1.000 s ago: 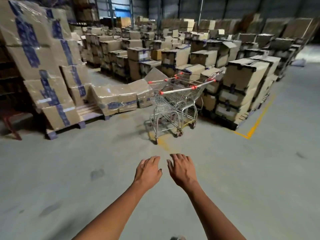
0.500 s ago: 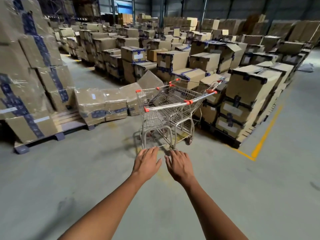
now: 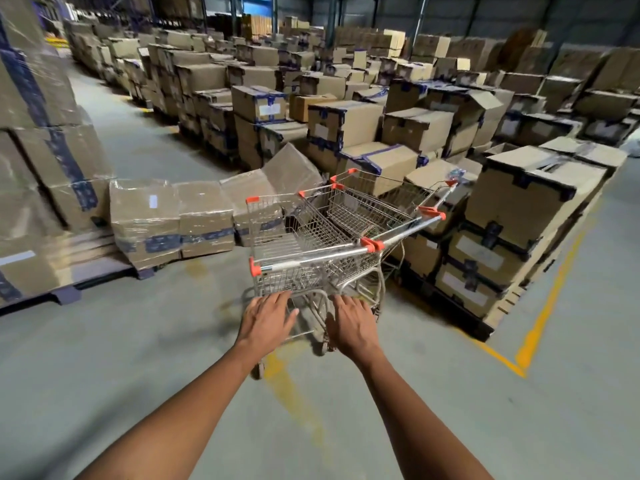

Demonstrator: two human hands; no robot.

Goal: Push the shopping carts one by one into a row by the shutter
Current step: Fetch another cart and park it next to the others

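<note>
- Two carts nested at the corner of the stacked cardboard boxes (image 3: 519,216), on the concrete floor (image 3: 138,358) near a yellow line (image 3: 543,317)
- Near cart (image 3: 311,265): handle bar (image 3: 311,260) faces the person, so it comes off first; far cart (image 3: 377,206) sits partly inside it
- Left hand (image 3: 268,318) and right hand (image 3: 351,325): fingers spread, palms down, empty, just short of the bar, set to take it either side of centre
- Shutter not in view

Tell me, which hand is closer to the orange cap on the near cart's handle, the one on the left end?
Left. The left hand reaches out just below the orange cap; the right hand is farther off to its right. Neither touches the handle yet.
</note>
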